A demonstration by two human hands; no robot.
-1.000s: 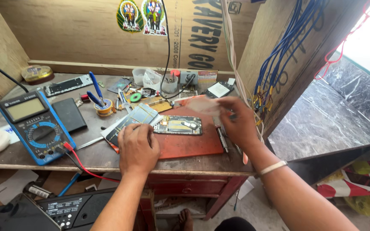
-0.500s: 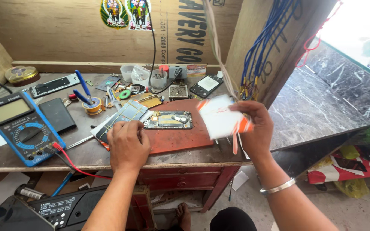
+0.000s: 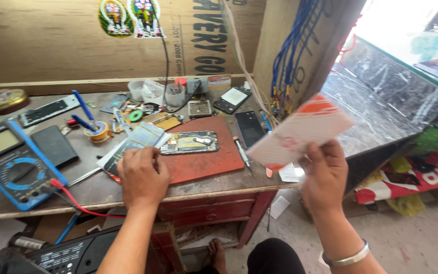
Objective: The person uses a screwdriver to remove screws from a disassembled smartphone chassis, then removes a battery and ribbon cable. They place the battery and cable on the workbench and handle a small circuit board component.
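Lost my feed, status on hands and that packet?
Right hand holds white-orange packet up, off the bench edge. Left hand rests on the red mat, beside the opened phone. Nothing in the way.

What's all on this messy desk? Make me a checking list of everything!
Surface: worn wooden workbench with a red mat on top.
Job's things: white and orange packet, lifted off the bench; opened phone lying on the mat.
Clutter: blue multimeter, solder spool, black phone, small plastic tubs.
Grippers: right hand pinches the packet's lower edge; left hand rests on the bench edge beside the mat.
Cables: red lead runs from the multimeter; blue wire bundle hangs on the side board.
Surroundings: plywood back wall, dark marble counter to the right.
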